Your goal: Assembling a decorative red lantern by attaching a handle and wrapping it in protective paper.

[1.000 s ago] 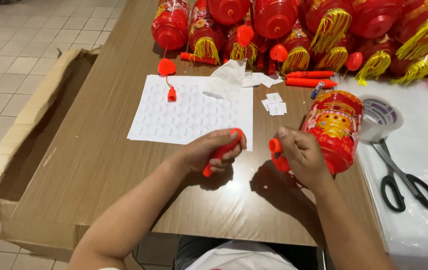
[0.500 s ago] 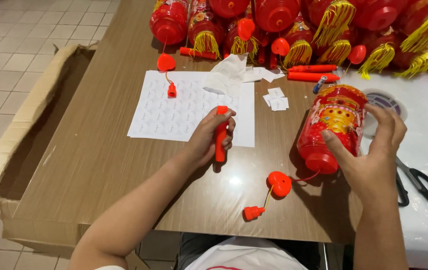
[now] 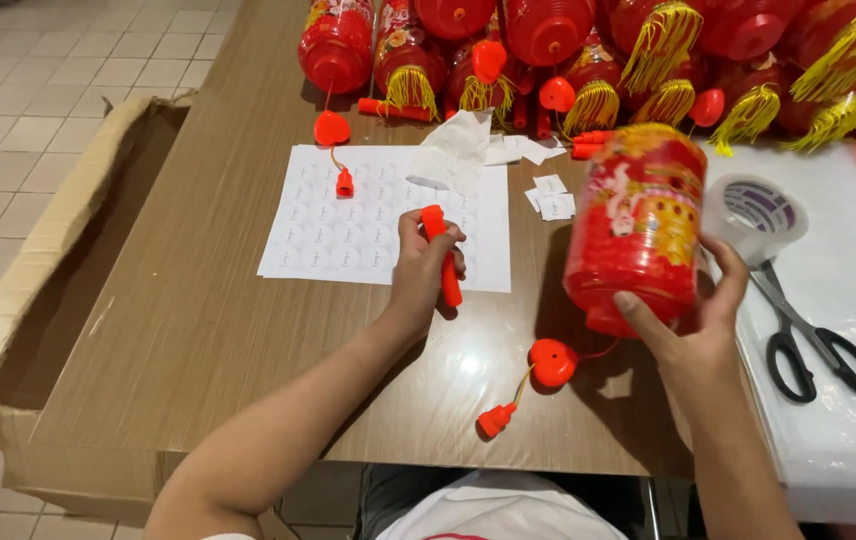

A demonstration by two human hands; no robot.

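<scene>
The left hand (image 3: pixel 418 265) grips a red plastic stick (image 3: pixel 442 255) over the sticker sheet (image 3: pixel 348 225), while the right hand (image 3: pixel 693 325) cradles a red lantern (image 3: pixel 638 225), its heart pendant (image 3: pixel 553 362) dangling below that grip onto the table (image 3: pixel 208 320).

Your left hand (image 3: pixel 423 265) reaches forward over the middle of the tabletop, forearm stretched out, fingers curled shut in a grip. Your right hand (image 3: pixel 693 325) sits toward the right edge, palm up, fingers spread and cupped.
</scene>
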